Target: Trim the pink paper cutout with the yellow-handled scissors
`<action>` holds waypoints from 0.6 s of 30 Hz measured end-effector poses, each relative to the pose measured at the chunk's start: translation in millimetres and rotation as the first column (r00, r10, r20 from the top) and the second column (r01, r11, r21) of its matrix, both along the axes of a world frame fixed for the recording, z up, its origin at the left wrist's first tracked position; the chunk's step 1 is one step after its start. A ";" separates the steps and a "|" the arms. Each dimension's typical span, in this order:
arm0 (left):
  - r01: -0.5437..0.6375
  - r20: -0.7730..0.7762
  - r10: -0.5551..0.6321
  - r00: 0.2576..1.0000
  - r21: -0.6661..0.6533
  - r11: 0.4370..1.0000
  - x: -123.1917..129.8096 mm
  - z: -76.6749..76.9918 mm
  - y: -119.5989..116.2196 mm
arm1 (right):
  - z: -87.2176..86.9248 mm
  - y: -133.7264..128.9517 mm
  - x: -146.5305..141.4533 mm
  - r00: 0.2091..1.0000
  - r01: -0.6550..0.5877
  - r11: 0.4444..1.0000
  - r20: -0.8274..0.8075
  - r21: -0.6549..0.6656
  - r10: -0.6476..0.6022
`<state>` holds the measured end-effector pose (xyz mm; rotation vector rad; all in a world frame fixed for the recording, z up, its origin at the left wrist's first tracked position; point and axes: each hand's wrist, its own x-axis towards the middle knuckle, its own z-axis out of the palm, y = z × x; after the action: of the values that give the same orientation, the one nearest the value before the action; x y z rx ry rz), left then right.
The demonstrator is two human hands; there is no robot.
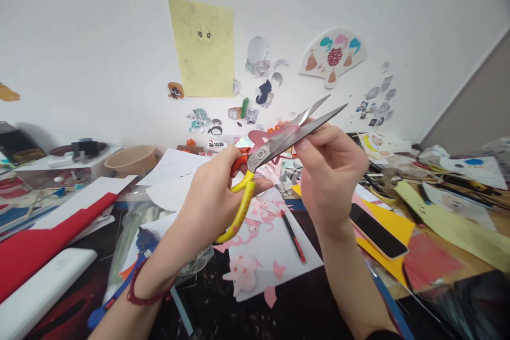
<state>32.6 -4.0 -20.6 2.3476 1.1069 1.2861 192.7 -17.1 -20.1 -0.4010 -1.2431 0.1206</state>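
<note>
1. Head view, centre: left hand (211, 191) wrapped round the yellow-and-orange handles of the scissors (263, 156), fingers closed through the loops.
2. Scissors held up above the counter (247, 313), blades parted, tips aimed up and to the right toward the wall.
3. Right hand (330, 170) raised beside the blades, fingers pinched narrow on a pink paper piece (258, 138) sitting between the open blades near the pivot.
4. Red cord bracelet (143, 289) on the left wrist.
5. Below the hands: white sheet (274, 244) strewn with pink paper scraps (245, 271); red-and-black pencil (294, 236) lying across it.
6. Just right of the right forearm: phone (376, 231), screen dark, resting on yellow paper (398, 226).
7. Far left: red sheet (43, 241) and a white flat case (43, 287); tan bowl (131, 159) further back.
8. Wall behind: yellow drawing sheet (203, 45), fan-shaped cutout (332, 56), small cartoon stickers (261, 93) scattered between.
9. Right side of counter: heap of paper cuttings, details too cluttered to tell apart.
</note>
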 end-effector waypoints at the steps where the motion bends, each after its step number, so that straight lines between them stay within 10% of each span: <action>1: -0.001 -0.002 0.001 1.000 0.004 1.000 0.1 -0.2 0.3 | 0.2 -0.2 0.2 1.000 0.012 1.000 0.002 -0.009 -0.012; 18: -0.007 -0.012 0.007 1.000 0.002 1.000 -1.4 -2.5 2.0 | -1.1 6.7 3.1 0.998 -0.067 0.994 -0.012 0.088 0.069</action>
<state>31.2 -2.0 -23.1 2.3581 1.1195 1.2775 195.8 -10.4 -21.3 -0.2818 -1.2431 0.1266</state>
